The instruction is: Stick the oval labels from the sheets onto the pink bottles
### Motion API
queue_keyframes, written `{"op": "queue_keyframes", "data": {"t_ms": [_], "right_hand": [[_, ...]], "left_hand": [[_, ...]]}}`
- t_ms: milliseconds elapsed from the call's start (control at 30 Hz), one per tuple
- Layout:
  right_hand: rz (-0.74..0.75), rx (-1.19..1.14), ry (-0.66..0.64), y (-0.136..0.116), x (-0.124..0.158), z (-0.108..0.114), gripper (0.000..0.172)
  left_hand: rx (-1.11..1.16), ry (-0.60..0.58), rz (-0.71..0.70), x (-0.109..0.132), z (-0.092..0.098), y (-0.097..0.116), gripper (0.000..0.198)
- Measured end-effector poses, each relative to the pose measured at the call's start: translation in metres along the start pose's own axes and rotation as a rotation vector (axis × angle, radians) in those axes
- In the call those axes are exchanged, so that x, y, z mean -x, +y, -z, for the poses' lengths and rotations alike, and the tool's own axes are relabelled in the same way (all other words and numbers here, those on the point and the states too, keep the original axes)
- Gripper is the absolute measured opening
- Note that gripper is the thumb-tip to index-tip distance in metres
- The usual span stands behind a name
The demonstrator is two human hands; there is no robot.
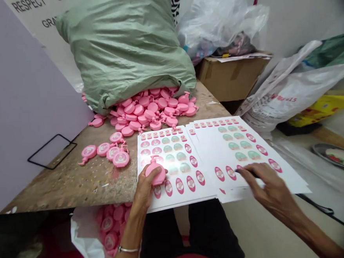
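Presently: left hand (143,190) clasps a pink bottle-shaped plastic piece (156,173) against the sticker sheets (205,162); right hand (266,177) lies open across them, fingers spread.

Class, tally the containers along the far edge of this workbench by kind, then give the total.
Green woven sack: 1
Cardboard box: 1
Clear plastic bag: 1
Total: 3

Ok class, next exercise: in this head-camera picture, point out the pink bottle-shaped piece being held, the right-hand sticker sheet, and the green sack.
Pink bottle-shaped piece (156,174): head view, on its round body.
Sticker sheet (290,183): head view, on its bare white margin.
Green sack (124,42): head view, on its upper middle.
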State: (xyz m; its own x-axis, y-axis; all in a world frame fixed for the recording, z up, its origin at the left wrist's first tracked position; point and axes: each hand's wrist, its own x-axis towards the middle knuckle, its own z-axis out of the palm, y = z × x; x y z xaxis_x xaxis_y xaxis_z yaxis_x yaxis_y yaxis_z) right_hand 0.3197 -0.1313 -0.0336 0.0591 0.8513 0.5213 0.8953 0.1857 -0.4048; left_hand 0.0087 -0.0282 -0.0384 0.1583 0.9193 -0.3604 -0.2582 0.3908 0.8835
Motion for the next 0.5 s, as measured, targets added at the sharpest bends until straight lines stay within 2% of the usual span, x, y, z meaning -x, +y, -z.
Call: {"op": "queue_keyframes", "data": {"t_ms": [133,233,300,500], "right_hand": [[-0.086,-0.145,-0.19,-0.042,-0.04,-0.054,0.017],[-0.145,-0.211,-0.219,-0.059,-0.056,-0.084,0.013],[-0.162,-0.251,-0.231,-0.068,-0.064,-0.096,0.012],[-0.129,-0.262,-0.283,-0.112,-0.085,-0.128,0.011]], "left_hand": [[0.065,0.014,0.046,0.006,-0.011,0.001,0.037],[0.103,-0.004,0.088,0.011,-0.013,0.0,0.037],[0.12,0.02,0.076,0.011,-0.006,0.001,0.035],[0.158,0.229,-0.025,0.007,0.032,0.012,0.039]]}}
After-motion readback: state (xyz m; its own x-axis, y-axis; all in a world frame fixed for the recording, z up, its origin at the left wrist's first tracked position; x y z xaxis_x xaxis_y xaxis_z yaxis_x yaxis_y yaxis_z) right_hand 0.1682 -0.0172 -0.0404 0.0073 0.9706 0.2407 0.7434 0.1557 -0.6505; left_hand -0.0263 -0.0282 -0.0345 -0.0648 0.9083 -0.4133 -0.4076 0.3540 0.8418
